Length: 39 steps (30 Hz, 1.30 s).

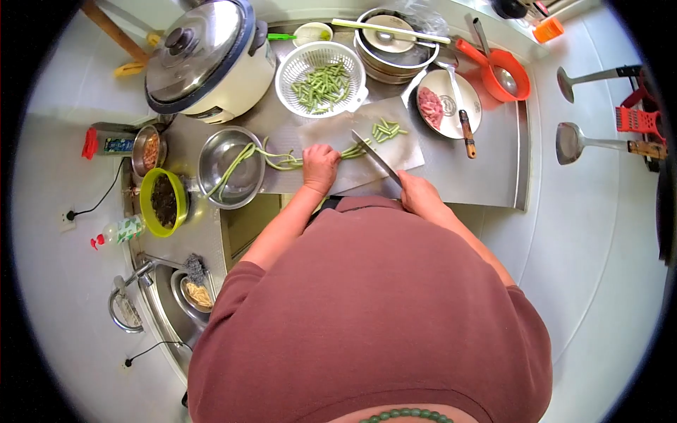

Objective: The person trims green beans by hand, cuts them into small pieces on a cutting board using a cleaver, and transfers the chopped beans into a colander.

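My left hand [321, 166] is closed over a bunch of long green beans [282, 163], pressing them on a pale cutting board [402, 151]. The beans trail left into a steel bowl [230, 176] and stick out a little to the right of my fingers. In my right hand [420, 193] is a kitchen knife [379, 159], its blade angled up and left across the bean ends. Short cut pieces of bean [386, 130] lie on the board just beyond the blade. More cut pieces fill part of a white colander [320, 77] behind the board.
A plate with raw meat [431, 106] and a spatula stands at the right, near a red strainer [508, 75]. Stacked pots [391, 60] and a large cooker [211, 60] line the back. Left are a yellow-green bowl [182, 204], a soap bottle [121, 230] and the sink [161, 292].
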{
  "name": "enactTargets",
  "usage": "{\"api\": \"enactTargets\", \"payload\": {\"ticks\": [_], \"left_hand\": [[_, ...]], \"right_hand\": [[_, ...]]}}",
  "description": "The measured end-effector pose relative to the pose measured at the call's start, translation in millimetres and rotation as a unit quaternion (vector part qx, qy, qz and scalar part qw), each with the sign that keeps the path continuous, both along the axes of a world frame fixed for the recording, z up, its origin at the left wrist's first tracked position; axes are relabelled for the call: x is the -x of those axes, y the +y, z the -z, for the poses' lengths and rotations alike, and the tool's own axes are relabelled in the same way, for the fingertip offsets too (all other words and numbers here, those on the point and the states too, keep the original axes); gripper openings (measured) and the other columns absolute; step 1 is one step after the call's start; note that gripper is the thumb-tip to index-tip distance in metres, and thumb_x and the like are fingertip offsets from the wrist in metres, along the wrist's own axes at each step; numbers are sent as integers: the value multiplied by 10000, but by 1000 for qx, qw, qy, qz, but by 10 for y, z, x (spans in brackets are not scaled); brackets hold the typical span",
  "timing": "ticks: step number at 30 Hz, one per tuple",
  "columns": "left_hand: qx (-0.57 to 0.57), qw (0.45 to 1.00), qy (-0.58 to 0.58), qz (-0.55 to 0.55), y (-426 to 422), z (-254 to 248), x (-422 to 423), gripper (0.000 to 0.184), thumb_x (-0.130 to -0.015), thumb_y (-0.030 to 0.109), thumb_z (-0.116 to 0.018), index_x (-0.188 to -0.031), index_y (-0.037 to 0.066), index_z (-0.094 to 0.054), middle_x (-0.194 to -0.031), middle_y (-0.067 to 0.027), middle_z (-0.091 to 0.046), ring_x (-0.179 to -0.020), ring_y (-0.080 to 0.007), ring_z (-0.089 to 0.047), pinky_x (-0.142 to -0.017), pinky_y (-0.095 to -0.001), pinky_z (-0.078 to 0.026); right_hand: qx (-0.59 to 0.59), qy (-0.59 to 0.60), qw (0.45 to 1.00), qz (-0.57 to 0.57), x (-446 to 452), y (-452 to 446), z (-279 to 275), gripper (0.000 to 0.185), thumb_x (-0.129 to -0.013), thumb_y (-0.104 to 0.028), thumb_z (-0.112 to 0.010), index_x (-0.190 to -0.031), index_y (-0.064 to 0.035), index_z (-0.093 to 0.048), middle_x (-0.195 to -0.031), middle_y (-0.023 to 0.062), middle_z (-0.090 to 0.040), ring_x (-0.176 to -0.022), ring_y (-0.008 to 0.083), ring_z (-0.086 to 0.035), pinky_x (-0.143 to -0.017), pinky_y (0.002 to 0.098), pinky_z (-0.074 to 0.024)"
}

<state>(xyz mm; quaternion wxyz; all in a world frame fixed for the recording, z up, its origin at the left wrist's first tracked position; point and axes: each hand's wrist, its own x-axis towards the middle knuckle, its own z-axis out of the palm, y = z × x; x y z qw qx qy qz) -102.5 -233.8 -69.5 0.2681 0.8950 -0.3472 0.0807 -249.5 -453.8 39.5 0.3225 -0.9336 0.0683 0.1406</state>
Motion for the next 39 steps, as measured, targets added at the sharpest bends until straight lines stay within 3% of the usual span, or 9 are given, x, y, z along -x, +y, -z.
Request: {"api": "enactTargets", "payload": {"ticks": [6,21,27,39], "left_hand": [[-5,1000,-3,-5,0,-4,2,40,-703,157,-686,-731,168,-660,-786,5,-574,-819,-224,-549,-738,-380,-397],[-7,999,-22,-23,-17,-28,19,68,-708,160,-606,-644,174,-624,-740,0,-527,-810,-209,-542,-747,-369,-402],[-4,999,-15,-37,-29,-24,27,52,-696,164,-623,-646,176,-632,-736,1,-529,-816,-210,-543,-750,-366,-403],[-5,999,38,-38,-6,20,50,47,-697,177,-705,-729,168,-671,-787,-5,-563,-846,-226,-550,-752,-381,-406]], "right_hand": [[20,61,998,8,-104,26,-26,163,-816,-34,-465,-979,-32,-471,-850,268,-613,-798,473,-586,-691,551,-458],[20,8,1000,-3,-116,-31,288,271,-798,-49,-487,-1068,-48,-505,-848,239,-635,-811,456,-600,-708,543,-478],[8,14,1000,17,-115,-83,289,287,-801,-55,-484,-1082,-38,-542,-887,255,-635,-832,448,-605,-728,534,-483],[-16,-56,997,59,-81,-238,282,266,-796,-37,-476,-1050,-14,-550,-786,291,-611,-765,465,-600,-697,540,-476]]}}
